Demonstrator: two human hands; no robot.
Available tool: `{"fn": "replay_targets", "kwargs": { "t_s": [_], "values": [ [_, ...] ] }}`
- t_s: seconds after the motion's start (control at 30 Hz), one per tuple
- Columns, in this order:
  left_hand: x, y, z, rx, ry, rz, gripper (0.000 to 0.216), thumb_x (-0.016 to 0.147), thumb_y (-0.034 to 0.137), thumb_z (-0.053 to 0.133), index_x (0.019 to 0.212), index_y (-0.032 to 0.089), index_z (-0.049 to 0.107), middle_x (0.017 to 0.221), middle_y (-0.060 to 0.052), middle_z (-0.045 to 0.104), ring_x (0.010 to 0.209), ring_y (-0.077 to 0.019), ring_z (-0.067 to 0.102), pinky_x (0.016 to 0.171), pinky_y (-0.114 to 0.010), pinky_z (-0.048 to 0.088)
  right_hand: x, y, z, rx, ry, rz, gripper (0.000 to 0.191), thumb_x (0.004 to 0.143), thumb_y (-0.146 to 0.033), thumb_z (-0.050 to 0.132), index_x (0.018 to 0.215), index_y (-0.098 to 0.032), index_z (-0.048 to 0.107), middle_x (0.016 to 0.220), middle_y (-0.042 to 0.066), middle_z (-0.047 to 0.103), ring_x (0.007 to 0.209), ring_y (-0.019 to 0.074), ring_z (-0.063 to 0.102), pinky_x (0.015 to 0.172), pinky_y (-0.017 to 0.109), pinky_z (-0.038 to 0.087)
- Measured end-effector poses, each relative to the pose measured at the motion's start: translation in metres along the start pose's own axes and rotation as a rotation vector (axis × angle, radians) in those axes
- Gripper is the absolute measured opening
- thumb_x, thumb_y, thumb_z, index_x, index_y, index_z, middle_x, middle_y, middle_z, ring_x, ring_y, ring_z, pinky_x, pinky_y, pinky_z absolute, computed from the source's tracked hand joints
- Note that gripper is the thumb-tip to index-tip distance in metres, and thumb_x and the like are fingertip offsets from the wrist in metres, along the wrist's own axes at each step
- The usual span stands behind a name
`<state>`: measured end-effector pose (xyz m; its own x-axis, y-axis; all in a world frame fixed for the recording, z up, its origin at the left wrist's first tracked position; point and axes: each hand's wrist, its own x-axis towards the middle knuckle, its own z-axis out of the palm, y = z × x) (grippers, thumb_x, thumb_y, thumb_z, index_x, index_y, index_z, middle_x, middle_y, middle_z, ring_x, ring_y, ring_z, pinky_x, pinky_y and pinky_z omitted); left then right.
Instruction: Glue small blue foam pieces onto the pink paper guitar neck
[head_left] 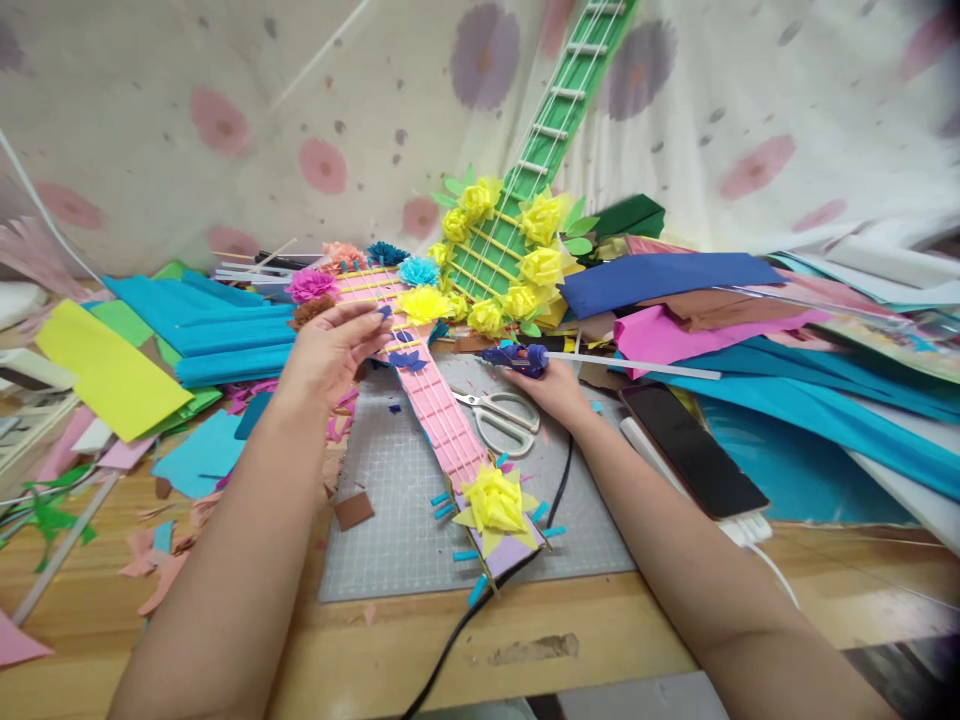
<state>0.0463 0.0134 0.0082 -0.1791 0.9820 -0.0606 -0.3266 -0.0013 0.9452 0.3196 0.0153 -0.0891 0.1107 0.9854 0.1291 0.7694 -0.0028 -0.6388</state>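
From my remote seat I see the pink paper guitar [439, 410] slanting over the grey cutting mat [360, 550], its body at the far end and its head toward me; a yellow flower [496, 500] covers much of that head, and a dark blue cutout [409, 360] lies across the strings near the body.

My left hand [337, 345] hangs by the body, thumb and fingertips pinched narrow on a small blue scrap [385, 311]; whether the hand touches the guitar, I can't tell. My right hand [553, 388] wraps the glue gun [517, 358], nozzle toward the guitar; I can't tell whether the trigger is pressed.

I judge a stray drip the likeliest trouble, since a hot tip this near could spot the strings or burn the left fingers; the black cable [561, 490] passes under the guitar's head, so a sharp pull on the gun could drag the piece askew; the scissors [506, 420] lie beside the neck, where a lowered right wrist could knock them into it.

Beyond stands a green guitar [484, 255]; to the right lies a phone [694, 450].
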Motion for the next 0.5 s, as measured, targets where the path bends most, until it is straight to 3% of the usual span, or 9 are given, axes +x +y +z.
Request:
{"fn": "replay_targets", "kwargs": {
  "t_s": [0.13, 0.33, 0.5],
  "values": [
    [0.007, 0.013, -0.018, -0.054, 0.121, 0.09, 0.013, 0.072, 0.001, 0.061, 0.07, 0.014, 0.061, 0.067, 0.0, 0.066, 0.068, -0.0104, 0.064, 0.066, -0.022, 0.055, 0.001, 0.002, 0.002, -0.092, 0.047, 0.047, 0.052, 0.069, -0.062, 0.058, 0.092, -0.016, 0.068, 0.086, 0.011, 0.07, 0.079, 0.0255, 0.064, 0.066, 0.032, 0.046],
    [0.01, 0.018, -0.028, -0.05, 0.161, 0.15, 0.015, 0.066, 0.003, 0.062, 0.071, 0.016, 0.057, 0.064, 0.0, 0.065, 0.066, -0.0134, 0.066, 0.056, -0.022, 0.054, -0.009, -0.001, -0.001, -0.178, 0.118, 0.037, 0.053, 0.07, -0.061, 0.057, 0.101, -0.018, 0.064, 0.091, 0.01, 0.068, 0.084, 0.025, 0.062, 0.069, 0.032, 0.044],
    [0.009, 0.018, -0.025, -0.031, 0.199, 0.137, 0.017, 0.062, 0.004, 0.062, 0.069, 0.017, 0.053, 0.059, 0.002, 0.061, 0.057, -0.0103, 0.062, 0.05, -0.019, 0.052, -0.018, 0.001, -0.009, -0.227, 0.316, -0.036, 0.054, 0.065, -0.068, 0.057, 0.085, -0.018, 0.056, 0.085, 0.01, 0.062, 0.08, 0.0233, 0.056, 0.068, 0.032, 0.041]
  ]
}}
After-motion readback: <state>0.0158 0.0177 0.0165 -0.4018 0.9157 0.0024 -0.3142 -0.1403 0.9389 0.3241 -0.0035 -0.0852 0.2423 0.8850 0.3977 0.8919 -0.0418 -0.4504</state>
